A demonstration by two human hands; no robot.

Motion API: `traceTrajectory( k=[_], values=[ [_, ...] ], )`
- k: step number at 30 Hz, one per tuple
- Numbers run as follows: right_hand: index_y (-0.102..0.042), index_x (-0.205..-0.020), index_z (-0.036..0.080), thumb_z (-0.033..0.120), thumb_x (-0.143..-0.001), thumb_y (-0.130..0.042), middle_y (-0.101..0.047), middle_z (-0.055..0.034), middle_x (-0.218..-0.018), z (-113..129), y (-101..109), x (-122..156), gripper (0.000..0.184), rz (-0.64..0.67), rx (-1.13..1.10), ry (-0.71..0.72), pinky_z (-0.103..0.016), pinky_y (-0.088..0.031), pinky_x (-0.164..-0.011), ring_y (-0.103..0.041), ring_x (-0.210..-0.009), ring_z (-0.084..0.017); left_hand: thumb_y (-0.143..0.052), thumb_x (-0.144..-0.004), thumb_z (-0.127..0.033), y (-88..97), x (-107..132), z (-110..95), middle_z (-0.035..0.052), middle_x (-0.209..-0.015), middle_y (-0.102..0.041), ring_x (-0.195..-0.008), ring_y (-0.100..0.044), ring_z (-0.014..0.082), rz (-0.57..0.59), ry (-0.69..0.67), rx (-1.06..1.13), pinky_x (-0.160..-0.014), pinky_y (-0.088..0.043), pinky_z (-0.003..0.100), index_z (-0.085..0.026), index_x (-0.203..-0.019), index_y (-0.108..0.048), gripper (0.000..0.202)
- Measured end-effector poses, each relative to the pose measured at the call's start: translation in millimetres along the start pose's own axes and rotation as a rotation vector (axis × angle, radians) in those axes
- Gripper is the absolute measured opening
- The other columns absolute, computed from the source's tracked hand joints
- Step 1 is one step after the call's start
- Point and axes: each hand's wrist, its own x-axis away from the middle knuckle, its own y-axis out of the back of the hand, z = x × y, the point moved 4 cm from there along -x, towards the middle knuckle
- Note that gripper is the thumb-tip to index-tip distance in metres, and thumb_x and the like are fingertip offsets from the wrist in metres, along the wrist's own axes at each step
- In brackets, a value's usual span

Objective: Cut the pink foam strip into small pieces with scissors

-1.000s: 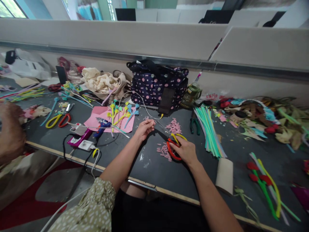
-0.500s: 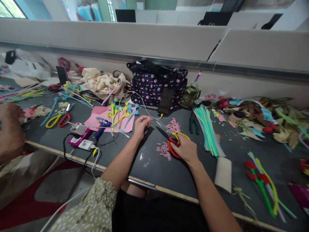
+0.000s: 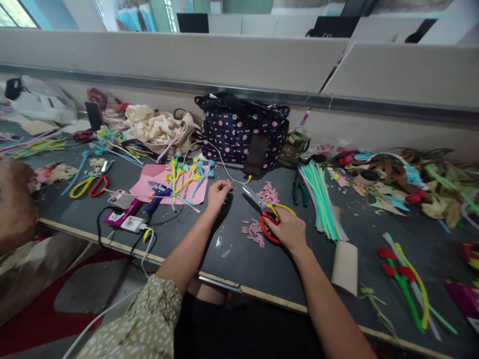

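My right hand point(image 3: 291, 229) is wrapped round a pair of scissors point(image 3: 258, 200) with red and yellow handles, the blades pointing up and left. My left hand point(image 3: 218, 196) hovers left of the blade tips, thumb and fingers pinched together; whatever is between them is too small to make out. Short pink cut pieces point(image 3: 254, 232) lie in a small pile below the scissors. Beyond the blades is a second pile of pink pieces point(image 3: 269, 192).
Green-handled pliers point(image 3: 300, 192) and a bundle of pipe cleaners point(image 3: 322, 202) lie to the right, near a cardboard tube point(image 3: 345, 269). On the left are a glue gun point(image 3: 156, 197), a power strip point(image 3: 127, 217) and pink paper point(image 3: 144, 175). Another person's hand point(image 3: 17, 204) is far left.
My left hand has drawn slightly left, away from the scissor tips. My right hand stays in nearly the same place with the scissors.
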Motion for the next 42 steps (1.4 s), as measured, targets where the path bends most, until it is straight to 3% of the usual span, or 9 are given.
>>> traceTrajectory(
  k=[3, 8, 13, 22, 26, 30, 35, 42],
  values=[
    [-0.067, -0.111, 0.021, 0.055, -0.086, -0.053, -0.073, -0.0079, -0.103, -5.4, -0.4, -0.5, 0.045, -0.015, -0.029, -0.083, -0.032, -0.047, -0.070, -0.066, -0.088, -0.024, -0.072, -0.066, -0.022, 4.8, -2.0, -5.3, 0.0002, -0.064, -0.061, -0.053, -0.047, 0.0089, -0.066, -0.117, -0.109, -0.045, -0.030, 0.018, -0.016, -0.068, -0.064, 0.010],
    [-0.069, -0.112, 0.022, 0.057, -0.082, -0.056, -0.073, -0.0082, -0.100, -15.2, 0.2, -2.0, 0.048, -0.006, -0.127, -0.275, -0.034, -0.049, -0.072, -0.067, -0.087, -0.025, -0.070, -0.070, -0.029, -4.6, 1.8, -3.0, -0.0004, -0.063, -0.061, -0.051, -0.046, 0.0086, 0.066, -0.169, -0.248, -0.047, -0.033, 0.019, -0.017, -0.072, -0.064, 0.014],
    [-0.070, -0.110, 0.025, 0.058, -0.079, -0.057, -0.074, -0.0050, -0.095, -21.7, 2.6, -4.0, 0.047, 0.033, -0.241, -0.415, -0.032, -0.049, -0.071, -0.068, -0.083, -0.024, -0.069, -0.072, -0.035, -26.2, 14.7, 1.8, 0.0001, -0.068, -0.063, -0.061, -0.052, 0.0104, 0.383, -0.231, -0.431, -0.059, -0.039, 0.022, -0.015, -0.075, -0.066, 0.021],
    [-0.072, -0.104, 0.027, 0.058, -0.076, -0.059, -0.074, -0.0034, -0.085, -22.1, 4.2, -4.8, 0.044, 0.013, -0.310, -0.415, -0.028, -0.047, -0.063, -0.067, -0.074, -0.022, -0.063, -0.081, -0.037, -48.4, 40.6, 11.8, 0.0063, -0.082, -0.070, -0.074, -0.062, 0.0155, 0.840, -0.264, -0.536, -0.074, -0.046, 0.029, -0.015, -0.088, -0.073, 0.025],
    [-0.073, -0.100, 0.026, 0.058, -0.075, -0.059, -0.074, -0.0038, -0.085, -23.1, 7.1, -5.7, 0.043, -0.008, -0.360, -0.441, -0.028, -0.046, -0.062, -0.067, -0.076, -0.023, -0.063, -0.083, -0.032, -52.7, 42.2, 3.5, 0.0076, -0.101, -0.071, -0.098, -0.061, 0.0206, 0.784, -0.536, -0.680, -0.094, -0.042, 0.036, -0.021, -0.097, -0.074, 0.021],
    [-0.073, -0.100, 0.025, 0.059, -0.075, -0.058, -0.074, -0.0046, -0.086, -25.1, 7.9, -6.5, 0.045, -0.015, -0.411, -0.458, -0.029, -0.047, -0.063, -0.067, -0.077, -0.023, -0.062, -0.084, -0.037, -57.8, 44.8, 2.3, 0.0089, -0.128, -0.061, -0.117, -0.048, 0.0258, 0.694, -0.693, -0.867, -0.104, -0.035, 0.043, -0.022, -0.118, -0.067, 0.037],
    [-0.073, -0.102, 0.024, 0.059, -0.075, -0.059, -0.074, -0.0049, -0.086, -27.2, 5.4, -6.2, 0.046, 0.000, -0.409, -0.481, -0.031, -0.047, -0.065, -0.067, -0.076, -0.024, -0.053, -0.088, -0.050, -65.7, 50.1, 14.5, 0.0091, -0.140, -0.052, -0.121, -0.039, 0.0297, 0.737, -0.728, -1.060, -0.103, -0.033, 0.046, -0.025, -0.131, -0.059, 0.050],
    [-0.072, -0.106, 0.024, 0.059, -0.075, -0.058, -0.074, -0.0054, -0.093, -25.5, 4.3, -5.8, 0.048, 0.003, -0.418, -0.479, -0.032, -0.048, -0.070, -0.068, -0.082, -0.024, -0.046, -0.092, -0.048, -71.3, 55.1, 22.6, 0.0087, -0.141, -0.050, -0.123, -0.037, 0.0312, 0.740, -0.706, -1.204, -0.102, -0.031, 0.048, -0.027, -0.137, -0.052, 0.051]
  ],
)
